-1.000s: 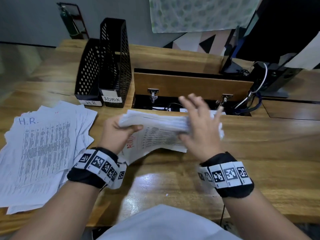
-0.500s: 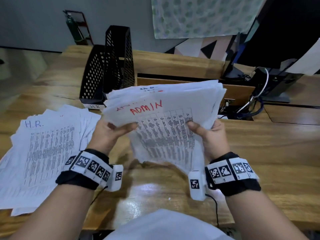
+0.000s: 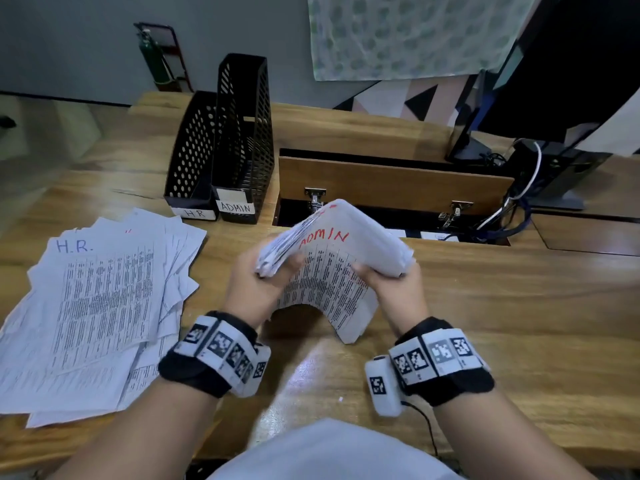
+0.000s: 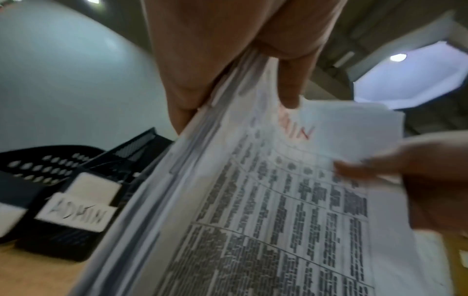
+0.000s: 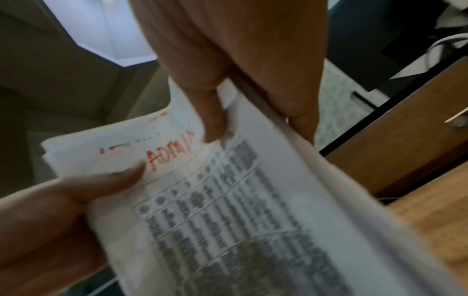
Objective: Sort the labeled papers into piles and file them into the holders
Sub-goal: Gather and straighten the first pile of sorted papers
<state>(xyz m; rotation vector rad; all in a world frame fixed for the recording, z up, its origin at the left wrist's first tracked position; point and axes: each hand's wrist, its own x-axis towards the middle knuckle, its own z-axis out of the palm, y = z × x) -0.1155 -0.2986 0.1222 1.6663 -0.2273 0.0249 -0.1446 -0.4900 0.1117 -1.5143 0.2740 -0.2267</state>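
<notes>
A thick stack of printed papers marked ADMIN in red [image 3: 325, 268] stands on edge on the desk, bowed into an arch. My left hand [image 3: 258, 289] grips its left side, thumb on the front sheet [image 4: 278, 200]. My right hand [image 3: 394, 289] grips the right side the same way, over the ADMIN stack [image 5: 228, 210]. A loose pile marked H.R. in blue [image 3: 93, 306] lies spread at the left. Two black mesh holders stand behind: the H.R. holder [image 3: 192, 161] and the taller ADMIN holder [image 3: 244, 147], also seen as the ADMIN holder [image 4: 73, 216].
An open cable hatch with a raised wooden flap [image 3: 391, 185] sits right behind the stack. Cables [image 3: 509, 216] and a monitor base [image 3: 554, 188] occupy the back right. The desk's front edge [image 3: 519, 455] runs near my body.
The ADMIN stack went from lying low in my hands to raised facing me, then lowered onto its bottom edge and bowed. The right hand shifted from on top to gripping the side.
</notes>
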